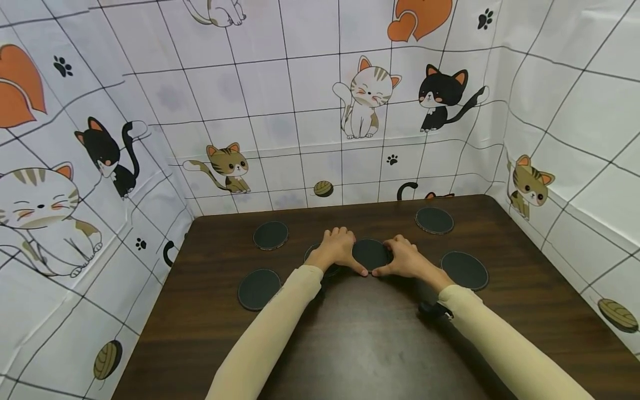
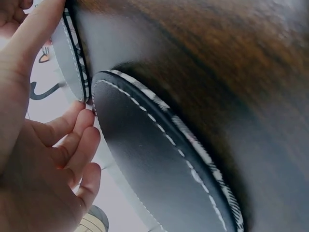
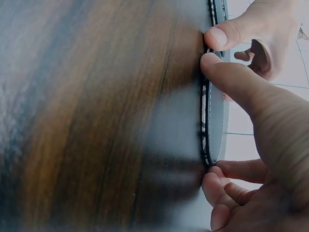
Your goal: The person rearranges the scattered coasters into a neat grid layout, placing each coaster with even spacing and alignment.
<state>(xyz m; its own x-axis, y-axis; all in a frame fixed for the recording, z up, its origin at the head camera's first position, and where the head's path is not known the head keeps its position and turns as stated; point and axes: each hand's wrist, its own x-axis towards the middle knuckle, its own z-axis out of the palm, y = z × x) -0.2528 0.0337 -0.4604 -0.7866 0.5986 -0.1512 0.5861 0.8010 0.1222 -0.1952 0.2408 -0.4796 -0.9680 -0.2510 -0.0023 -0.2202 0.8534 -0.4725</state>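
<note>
Both hands grasp the rim of a round black coaster [image 1: 371,255] with pale edge stitching, at the back middle of the table. My left hand [image 1: 338,249] has its thumb at the near edge and its fingers round the left side. From the right, my right hand [image 1: 404,258] pinches the same coaster; the right wrist view shows its thumb [image 3: 231,77] and fingertips on opposite parts of the rim. The two thumb tips nearly meet. Another black coaster [image 2: 145,145] lies flat beside the left hand, partly covered by that hand and wrist in the head view.
Two more coasters lie to the left, one far [image 1: 270,235] and one nearer [image 1: 259,290]. On the right are a far coaster [image 1: 434,220] and a nearer one [image 1: 464,270]. Cat-print sheeting [image 1: 310,128] walls the dark wooden table [image 1: 200,328] at the back and sides.
</note>
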